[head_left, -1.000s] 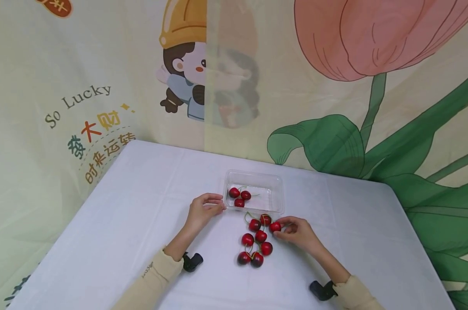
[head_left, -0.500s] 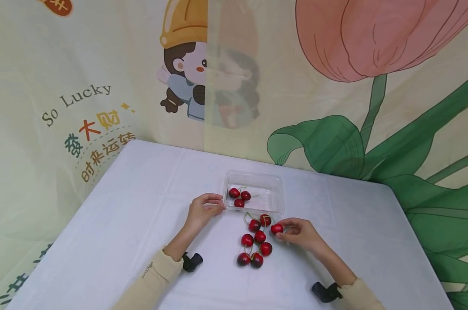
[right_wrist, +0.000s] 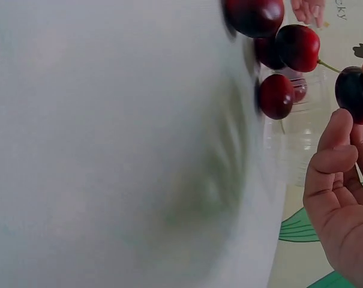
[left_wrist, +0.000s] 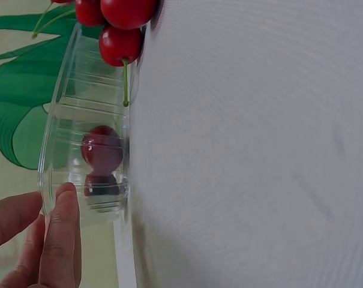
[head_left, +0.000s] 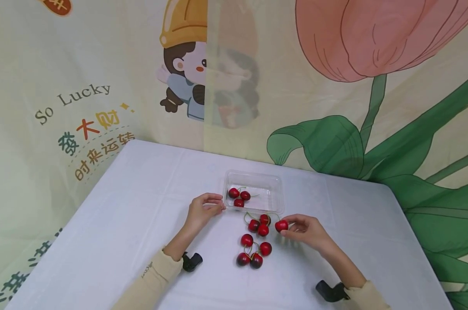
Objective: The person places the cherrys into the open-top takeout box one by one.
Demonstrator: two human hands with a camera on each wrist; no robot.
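Cherries (head_left: 253,252) lie loose on the white counter (head_left: 121,224) between the two forearms, several clustered just short of the clear tray (head_left: 274,193). At their right edge, the right hand (head_left: 305,230) has its fingers (right_wrist: 334,144) clamped on one red cherry (head_left: 281,225), held just above the cloth. The left hand (head_left: 203,211) rests at the tray's near left corner, fingers (left_wrist: 61,228) curled together against its wall. Farther back, three cherries (head_left: 239,196) sit inside the tray's left end.

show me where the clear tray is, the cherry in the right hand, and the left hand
clear tray (head_left: 274,190), head view, on its bare floor.
held cherry (head_left: 281,225), head view, middle of the fruit.
left hand (head_left: 201,212), head view, back of the hand.
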